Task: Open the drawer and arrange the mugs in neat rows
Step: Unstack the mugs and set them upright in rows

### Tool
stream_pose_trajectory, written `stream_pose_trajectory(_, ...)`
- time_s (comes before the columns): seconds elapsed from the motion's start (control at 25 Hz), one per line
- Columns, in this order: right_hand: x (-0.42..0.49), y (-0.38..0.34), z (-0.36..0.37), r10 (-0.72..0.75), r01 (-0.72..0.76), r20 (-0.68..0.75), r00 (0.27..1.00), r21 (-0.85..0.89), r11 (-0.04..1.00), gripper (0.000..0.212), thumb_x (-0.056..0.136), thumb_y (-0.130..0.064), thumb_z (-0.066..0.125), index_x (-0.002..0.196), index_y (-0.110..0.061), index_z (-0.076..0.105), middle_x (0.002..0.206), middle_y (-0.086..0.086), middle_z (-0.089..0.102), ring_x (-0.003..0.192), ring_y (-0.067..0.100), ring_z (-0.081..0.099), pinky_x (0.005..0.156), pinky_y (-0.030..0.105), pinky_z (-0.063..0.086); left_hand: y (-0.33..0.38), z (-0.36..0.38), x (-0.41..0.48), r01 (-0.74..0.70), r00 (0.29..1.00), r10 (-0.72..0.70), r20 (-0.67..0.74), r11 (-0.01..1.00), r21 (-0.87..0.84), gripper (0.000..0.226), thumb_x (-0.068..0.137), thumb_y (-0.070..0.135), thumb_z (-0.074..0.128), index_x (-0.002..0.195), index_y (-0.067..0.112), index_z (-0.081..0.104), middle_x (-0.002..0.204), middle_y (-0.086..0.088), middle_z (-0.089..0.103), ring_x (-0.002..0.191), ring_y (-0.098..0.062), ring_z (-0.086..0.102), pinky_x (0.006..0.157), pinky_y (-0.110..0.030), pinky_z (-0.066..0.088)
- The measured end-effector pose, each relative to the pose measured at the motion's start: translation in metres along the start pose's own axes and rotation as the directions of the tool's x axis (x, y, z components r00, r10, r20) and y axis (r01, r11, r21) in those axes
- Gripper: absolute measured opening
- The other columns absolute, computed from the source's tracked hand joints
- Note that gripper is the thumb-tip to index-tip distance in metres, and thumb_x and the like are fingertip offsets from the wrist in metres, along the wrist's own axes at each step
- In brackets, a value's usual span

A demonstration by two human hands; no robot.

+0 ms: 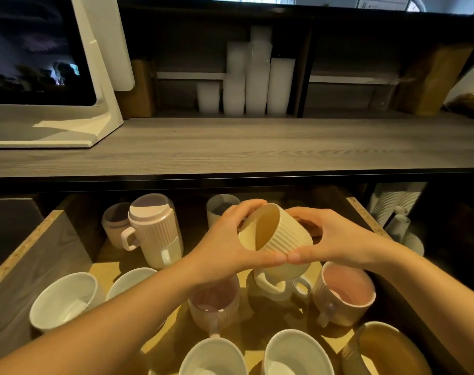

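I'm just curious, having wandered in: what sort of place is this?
Likely a café or shop: a till screen stands on the counter, stacks of disposable cups fill the shelf behind, and the open drawer holds many mugs, one yellow mug gripped by the left hand and right hand.

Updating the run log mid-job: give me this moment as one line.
drawer: open | cream ribbed mug: tilted, over drawer | left hand: holds mug | right hand: holds mug | rows: unfinished
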State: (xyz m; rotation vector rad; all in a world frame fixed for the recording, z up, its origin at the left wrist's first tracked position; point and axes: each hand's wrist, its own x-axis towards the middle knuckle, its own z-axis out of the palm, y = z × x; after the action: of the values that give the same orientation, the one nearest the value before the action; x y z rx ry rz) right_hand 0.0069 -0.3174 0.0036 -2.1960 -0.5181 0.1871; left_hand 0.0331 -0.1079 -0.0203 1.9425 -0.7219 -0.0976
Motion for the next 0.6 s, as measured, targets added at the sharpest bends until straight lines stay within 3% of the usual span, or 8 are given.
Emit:
stream_pose_trajectory(0.16,-0.003,0.001,-0.006,0.016,-0.008,-0.034,0.999,0.218,0.976,0.077,0.049,-0.072,0.072,0.117,-0.039,0.057,0.108,-0.014,0.066,0.108,0.009,0.062,0.083,0.023,0.054,0.0,-0.018,0.004,0.076,0.994,-0.044,0.1,0.935,-0.347,0.08,0.058,0.045,0.074,0.131,0.03,0.044,0.127,0.008,0.054,0.115,-0.007,0.054,0.092,-0.023,0.051)
stream_pose_trajectory(0.24,-0.003,0.001,-0.005,0.032,-0.022,-0.023,0.999,0.35,0.937,0.078,0.044,-0.073,0.074,0.113,-0.04,0.059,0.11,-0.01,0.067,0.11,0.013,0.062,0.083,0.025,0.054,-0.003,-0.023,0.005,0.092,0.987,-0.025,0.157,0.895,-0.436,0.073,0.059,0.042,0.069,0.128,0.03,0.048,0.125,0.006,0.058,0.117,-0.008,0.055,0.094,-0.025,0.049)
stream_pose_trajectory(0.36,-0.002,0.0,0.0,-0.001,-0.024,0.055,0.998,0.452,0.892,0.075,0.051,-0.065,0.077,0.117,-0.037,0.059,0.117,-0.004,0.066,0.115,0.017,0.06,0.088,0.026,0.053,-0.006,-0.02,0.003,0.07,0.982,-0.001,0.187,0.928,-0.367,0.068,0.065,0.031,0.076,0.127,0.036,0.046,0.121,0.015,0.06,0.114,-0.001,0.055,0.093,-0.024,0.05)
stream_pose_trajectory(0.44,-0.003,-0.002,0.002,-0.007,-0.04,0.107,0.994,0.432,0.901,0.07,0.056,-0.062,0.075,0.12,-0.04,0.056,0.12,-0.008,0.064,0.117,0.013,0.059,0.088,0.022,0.052,-0.006,-0.016,0.003,0.047,0.992,-0.003,0.126,0.937,-0.347,0.065,0.069,0.023,0.08,0.124,0.035,0.047,0.117,0.013,0.06,0.109,0.0,0.057,0.087,-0.022,0.052)
stream_pose_trajectory(0.52,-0.003,-0.006,0.0,0.006,-0.045,0.103,0.995,0.384,0.922,0.057,0.061,-0.061,0.071,0.114,-0.048,0.058,0.118,-0.016,0.065,0.115,0.006,0.059,0.083,0.016,0.051,-0.004,-0.014,0.003,0.017,0.999,-0.003,0.043,0.944,-0.331,0.061,0.064,0.026,0.076,0.117,0.037,0.05,0.113,0.015,0.06,0.105,0.001,0.059,0.081,-0.022,0.054)
stream_pose_trajectory(0.6,-0.005,-0.009,-0.007,0.029,-0.045,0.05,0.998,0.359,0.932,0.056,0.062,-0.063,0.07,0.115,-0.048,0.057,0.119,-0.018,0.064,0.114,0.004,0.059,0.082,0.015,0.051,-0.004,-0.013,0.003,0.004,1.0,-0.006,-0.009,0.965,-0.263,0.061,0.057,0.033,0.074,0.113,0.039,0.05,0.112,0.017,0.059,0.103,0.001,0.058,0.079,-0.02,0.055)
